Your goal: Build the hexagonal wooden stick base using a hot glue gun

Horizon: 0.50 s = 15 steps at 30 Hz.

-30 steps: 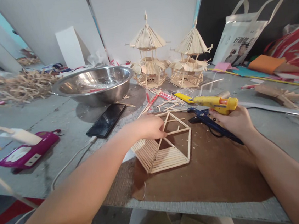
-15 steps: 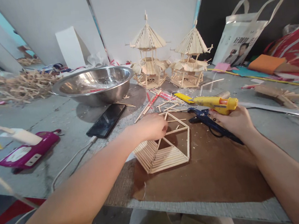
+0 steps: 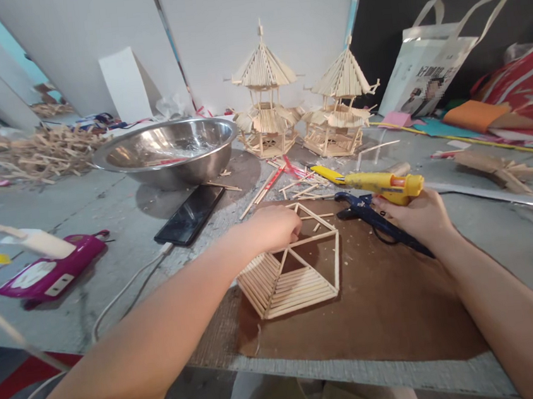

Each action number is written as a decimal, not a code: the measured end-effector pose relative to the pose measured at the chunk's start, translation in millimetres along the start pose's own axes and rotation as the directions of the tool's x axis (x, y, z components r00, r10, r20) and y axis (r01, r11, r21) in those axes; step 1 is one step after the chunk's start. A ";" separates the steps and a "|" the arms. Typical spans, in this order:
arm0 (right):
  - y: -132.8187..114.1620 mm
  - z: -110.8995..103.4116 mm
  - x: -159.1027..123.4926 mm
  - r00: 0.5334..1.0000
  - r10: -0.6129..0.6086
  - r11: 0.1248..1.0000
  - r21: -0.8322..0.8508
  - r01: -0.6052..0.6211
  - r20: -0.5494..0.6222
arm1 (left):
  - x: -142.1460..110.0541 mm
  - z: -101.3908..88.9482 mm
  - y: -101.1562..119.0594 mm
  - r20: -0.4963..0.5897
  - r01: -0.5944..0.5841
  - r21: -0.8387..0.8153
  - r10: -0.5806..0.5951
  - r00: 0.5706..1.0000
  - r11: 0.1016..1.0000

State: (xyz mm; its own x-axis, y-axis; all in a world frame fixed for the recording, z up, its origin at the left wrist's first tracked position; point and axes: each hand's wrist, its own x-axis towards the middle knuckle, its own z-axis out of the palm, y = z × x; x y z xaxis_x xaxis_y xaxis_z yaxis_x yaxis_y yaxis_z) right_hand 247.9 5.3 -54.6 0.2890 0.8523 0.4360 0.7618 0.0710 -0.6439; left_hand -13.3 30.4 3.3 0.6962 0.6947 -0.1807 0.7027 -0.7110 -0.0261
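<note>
In the head view, a brown mat spans the lower centre, with a pale stick frame on it, mid-frame: many-sided, ribs running inward, two lower sections packed with close-set slats, right and upper ones open. The left hand curls over its upper left edge; the fingertips are hidden, so whether they pinch a stick cannot be told. At right of centre the right hand is wrapped round a yellow glue gun, nozzle off the frame, above a dark blue tool. The step looks like positioning the frame by hand; the next move seems to call for a steady hold. Beyond lie loose sticks, then two stick pagodas at upper centre.
</note>
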 end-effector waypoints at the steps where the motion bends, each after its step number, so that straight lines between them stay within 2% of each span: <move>1: 0.4 0.1 0.3 1.000 0.003 1.000 0.004 -0.003 0.004 | 0.1 -0.4 0.8 0.012 0.002 0.005 -0.002 1.000 1.000; 4: 0.8 0.3 0.8 1.000 0.010 1.000 0.027 -0.010 0.016 | -0.6 -2.9 4.4 0.033 0.005 0.028 -0.006 0.999 1.000; 9: -0.2 0.1 -0.1 0.999 0.031 0.999 0.023 -0.032 0.029 | -1.3 -5.0 11.0 -0.001 -0.003 0.084 0.004 1.000 0.996; 15: -0.5 -0.8 0.1 0.999 0.015 1.000 -0.002 -0.015 0.029 | 1.8 0.3 13.0 -0.006 -0.008 0.102 0.009 1.000 0.995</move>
State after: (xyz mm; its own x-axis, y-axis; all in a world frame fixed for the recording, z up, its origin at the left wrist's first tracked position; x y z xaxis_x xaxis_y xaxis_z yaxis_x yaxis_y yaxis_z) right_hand 248.0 4.9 -53.8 0.2834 0.8678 0.4082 0.7587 0.0575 -0.6489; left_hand -2.9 22.3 2.3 0.7031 0.6892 -0.1753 0.6784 -0.7239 -0.1252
